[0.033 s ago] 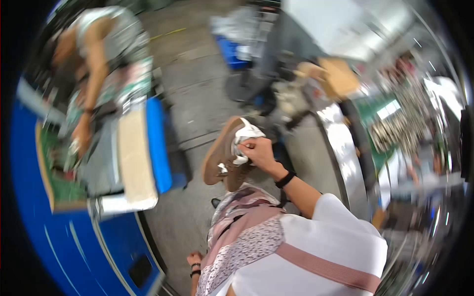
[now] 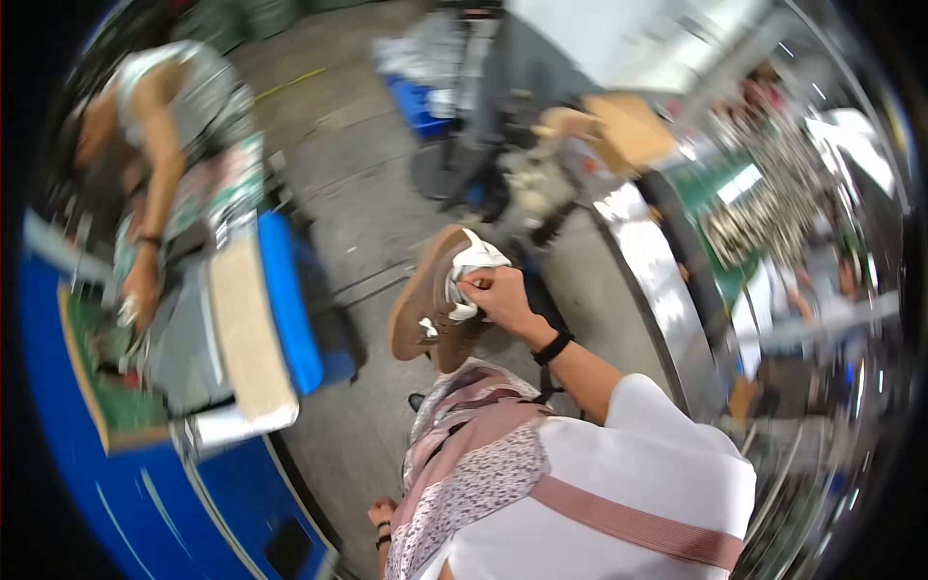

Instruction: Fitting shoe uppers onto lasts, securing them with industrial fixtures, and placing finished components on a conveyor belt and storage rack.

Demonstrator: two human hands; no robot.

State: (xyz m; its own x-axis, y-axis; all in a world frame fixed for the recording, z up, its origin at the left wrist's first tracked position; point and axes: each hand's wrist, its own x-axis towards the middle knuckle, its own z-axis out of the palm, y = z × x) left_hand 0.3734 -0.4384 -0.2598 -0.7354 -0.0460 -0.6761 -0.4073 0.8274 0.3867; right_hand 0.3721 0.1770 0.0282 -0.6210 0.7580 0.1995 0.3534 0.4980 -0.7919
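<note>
What look like 2 brown shoes [image 2: 414, 307] are held over the floor [image 2: 353, 396] in a closed pinch of the right hand [image 2: 503, 297], where they are best gripped firmly and carried clear of the patterned garment [image 2: 483, 425], while whether the left hand [image 2: 383, 511] is open or holding anything cannot be told.

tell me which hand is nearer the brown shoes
Right: the right hand holds the brown shoes; the left hand is apart from them, lower in the picture.

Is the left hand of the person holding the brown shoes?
No, the right hand holds the brown shoes, while the left hand is lower in the picture, apart from them.
</note>
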